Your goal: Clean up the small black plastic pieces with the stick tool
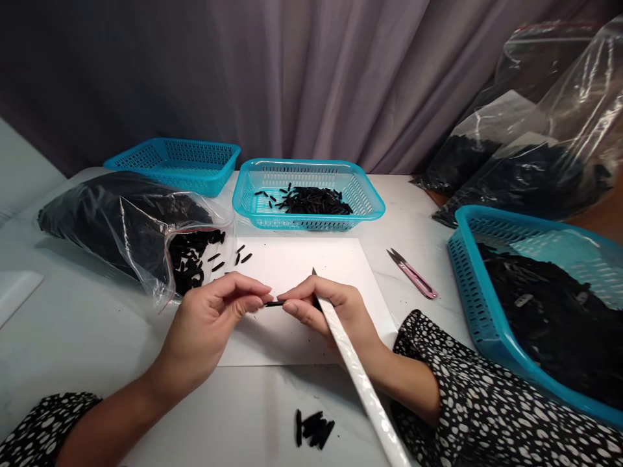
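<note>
A small black strip (274, 303) is stretched level between my two hands above a white sheet of paper (335, 253). My left hand (221, 305) pinches its left end between thumb and fingertips. The thumb and forefinger of my right hand (335, 308) close on its other end. A long, narrow, white-handled tool (357, 376) with a dark pointed tip also lies in my right hand, slanting down toward me; its exact kind I cannot make out. Several loose black strips (315, 428) lie in a small pile on the near side of the paper.
An opened plastic bag (121, 220) of black pieces lies at left. Behind are a blue basket (195, 175) and another basket (374, 206) with black pieces. Pink-handled snips (413, 275) lie right, beside a large filled basket (464, 285). Clear bags (530, 149) stand behind it.
</note>
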`<state>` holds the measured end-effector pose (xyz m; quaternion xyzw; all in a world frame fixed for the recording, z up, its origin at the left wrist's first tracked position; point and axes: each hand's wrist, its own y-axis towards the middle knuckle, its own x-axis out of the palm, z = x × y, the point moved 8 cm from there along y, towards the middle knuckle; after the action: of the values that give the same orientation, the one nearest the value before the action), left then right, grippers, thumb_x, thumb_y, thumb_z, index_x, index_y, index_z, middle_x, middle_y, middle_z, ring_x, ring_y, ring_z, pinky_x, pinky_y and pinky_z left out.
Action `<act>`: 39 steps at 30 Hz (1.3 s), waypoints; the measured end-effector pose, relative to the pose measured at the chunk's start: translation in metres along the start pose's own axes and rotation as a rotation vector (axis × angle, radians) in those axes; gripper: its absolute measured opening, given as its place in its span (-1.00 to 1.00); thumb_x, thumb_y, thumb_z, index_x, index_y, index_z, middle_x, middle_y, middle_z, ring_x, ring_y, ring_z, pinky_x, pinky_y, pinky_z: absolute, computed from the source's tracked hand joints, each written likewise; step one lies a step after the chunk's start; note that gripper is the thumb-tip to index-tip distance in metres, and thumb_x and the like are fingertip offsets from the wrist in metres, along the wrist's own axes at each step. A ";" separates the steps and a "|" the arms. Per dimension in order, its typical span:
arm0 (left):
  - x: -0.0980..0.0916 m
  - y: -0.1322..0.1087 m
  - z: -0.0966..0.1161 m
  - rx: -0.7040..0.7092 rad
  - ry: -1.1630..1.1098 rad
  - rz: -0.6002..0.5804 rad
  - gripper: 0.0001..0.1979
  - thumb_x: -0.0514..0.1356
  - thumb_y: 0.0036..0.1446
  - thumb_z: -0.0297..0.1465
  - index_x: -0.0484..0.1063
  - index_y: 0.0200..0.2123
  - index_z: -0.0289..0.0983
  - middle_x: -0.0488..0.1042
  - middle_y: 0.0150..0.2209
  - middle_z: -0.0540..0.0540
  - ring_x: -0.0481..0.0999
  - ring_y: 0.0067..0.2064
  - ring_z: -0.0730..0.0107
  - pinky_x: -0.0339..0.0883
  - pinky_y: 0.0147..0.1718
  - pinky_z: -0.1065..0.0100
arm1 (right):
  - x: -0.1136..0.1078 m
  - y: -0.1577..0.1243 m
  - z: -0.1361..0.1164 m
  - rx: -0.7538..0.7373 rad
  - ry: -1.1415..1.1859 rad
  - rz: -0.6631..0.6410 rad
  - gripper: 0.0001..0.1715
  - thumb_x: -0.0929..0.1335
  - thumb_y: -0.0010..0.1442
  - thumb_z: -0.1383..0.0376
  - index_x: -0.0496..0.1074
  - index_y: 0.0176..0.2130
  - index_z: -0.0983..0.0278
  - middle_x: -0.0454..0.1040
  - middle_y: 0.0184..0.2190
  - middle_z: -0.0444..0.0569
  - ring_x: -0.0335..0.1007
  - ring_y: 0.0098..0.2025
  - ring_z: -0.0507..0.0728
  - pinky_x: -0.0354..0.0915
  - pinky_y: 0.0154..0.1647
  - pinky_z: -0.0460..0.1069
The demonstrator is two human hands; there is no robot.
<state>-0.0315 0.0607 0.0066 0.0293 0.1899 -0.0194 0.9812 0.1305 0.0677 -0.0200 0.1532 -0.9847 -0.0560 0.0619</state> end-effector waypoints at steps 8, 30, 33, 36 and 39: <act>0.001 0.016 -0.005 0.352 0.601 -0.041 -0.81 0.16 0.23 -0.32 0.60 -0.26 -0.16 0.49 -0.28 -0.12 0.41 -0.17 0.11 0.33 -0.15 0.16 | 0.007 -0.003 0.013 0.251 0.317 0.001 -0.54 0.53 0.06 0.01 0.35 -0.50 0.25 0.07 -0.70 -0.33 -0.15 -0.65 -0.08 -0.15 -0.66 -0.11; 0.012 -0.003 -0.020 -0.236 -0.261 -0.090 -0.84 0.35 0.11 -0.29 0.59 -0.24 -0.21 0.60 -0.40 -0.02 0.58 -0.33 0.39 0.45 -0.25 0.37 | 0.008 0.000 0.012 0.214 0.461 -0.060 -0.65 0.32 0.27 0.11 0.25 -0.46 0.23 0.38 -0.60 -0.20 -0.07 -0.68 -0.09 -0.17 -0.68 -0.11; 0.011 -0.004 -0.017 -0.215 -0.287 -0.080 -0.83 0.36 0.11 -0.31 0.53 -0.22 -0.21 0.59 -0.44 0.03 0.58 -0.37 0.43 0.47 -0.30 0.42 | 0.000 0.002 0.012 0.182 0.235 0.000 -0.63 0.40 0.24 0.08 0.35 -0.46 0.25 0.26 -0.65 -0.25 -0.03 -0.65 -0.06 -0.10 -0.65 -0.11; 0.010 -0.005 -0.013 -0.192 -0.293 -0.068 -0.84 0.37 0.11 -0.34 0.50 -0.25 -0.22 0.57 -0.48 0.06 0.57 -0.41 0.47 0.46 -0.35 0.46 | -0.003 0.003 0.005 0.062 -0.003 -0.008 -0.81 0.46 0.17 0.18 0.53 -0.31 0.27 0.25 -0.63 -0.25 0.10 -0.58 -0.02 0.07 -0.55 -0.08; 0.010 -0.004 -0.011 -0.176 -0.302 -0.065 -0.85 0.37 0.11 -0.35 0.48 -0.27 -0.22 0.56 -0.50 0.07 0.57 -0.42 0.47 0.46 -0.39 0.48 | -0.002 0.002 0.001 -0.042 -0.117 -0.035 -0.84 0.46 0.17 0.25 0.60 -0.22 0.25 0.27 -0.62 -0.24 0.14 -0.55 0.00 0.16 -0.46 -0.04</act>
<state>-0.0261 0.0568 -0.0073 -0.0660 0.0420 -0.0388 0.9962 0.1317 0.0703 -0.0205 0.1653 -0.9824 -0.0866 0.0063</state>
